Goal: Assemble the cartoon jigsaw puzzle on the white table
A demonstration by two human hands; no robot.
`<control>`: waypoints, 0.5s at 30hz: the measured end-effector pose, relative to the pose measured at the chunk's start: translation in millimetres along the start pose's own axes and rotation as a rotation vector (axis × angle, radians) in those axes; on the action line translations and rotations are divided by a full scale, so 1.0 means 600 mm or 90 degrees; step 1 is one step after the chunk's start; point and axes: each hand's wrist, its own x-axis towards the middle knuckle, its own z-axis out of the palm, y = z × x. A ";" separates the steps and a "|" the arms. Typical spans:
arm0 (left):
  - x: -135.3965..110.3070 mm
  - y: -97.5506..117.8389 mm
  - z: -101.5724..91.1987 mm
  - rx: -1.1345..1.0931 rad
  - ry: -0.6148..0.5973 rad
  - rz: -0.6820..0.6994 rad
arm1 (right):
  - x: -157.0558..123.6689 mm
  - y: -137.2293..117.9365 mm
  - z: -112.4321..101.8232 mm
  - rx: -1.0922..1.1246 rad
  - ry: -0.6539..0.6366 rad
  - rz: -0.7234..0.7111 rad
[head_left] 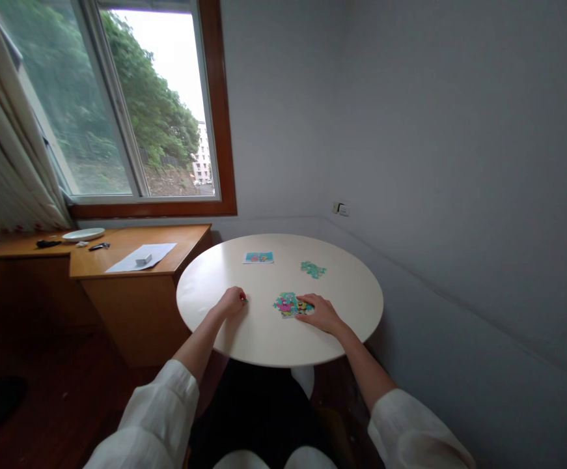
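A partly joined jigsaw puzzle (287, 304) with pink and yellow cartoon figures on green lies on the round white table (263, 342). My right hand (323, 314) holds it at its right end, fingers along the top edge and thumb at the bottom. Left of the puzzle, my left hand (232, 301) is closed just over the table, pinching a small greenish puzzle piece (245, 300) that is mostly hidden by the fingers. Farther back on the right sits a cluster of loose green puzzle pieces (313, 269). A small reference picture (258, 258) lies near the far edge.
To the left stands a wooden desk (127, 293) bearing a paper sheet (159, 253) with a small box (143, 260), a white plate (83, 234) and dark small items. Grey walls (434, 163) close off the back and right. A window (161, 104) is at the back left.
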 end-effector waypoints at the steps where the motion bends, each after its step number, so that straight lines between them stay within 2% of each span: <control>1: 0.000 0.000 0.000 -0.003 -0.001 -0.003 | 0.000 0.001 0.001 0.003 0.001 0.003; 4: 0.002 0.001 0.003 -0.015 -0.002 -0.011 | 0.003 0.007 0.003 0.038 0.009 0.010; 10: -0.006 0.006 0.006 -0.072 -0.012 0.010 | 0.007 0.029 0.006 0.257 0.040 -0.018; 15: -0.019 0.009 0.007 -0.158 -0.015 0.018 | 0.006 0.033 0.005 0.248 0.005 -0.028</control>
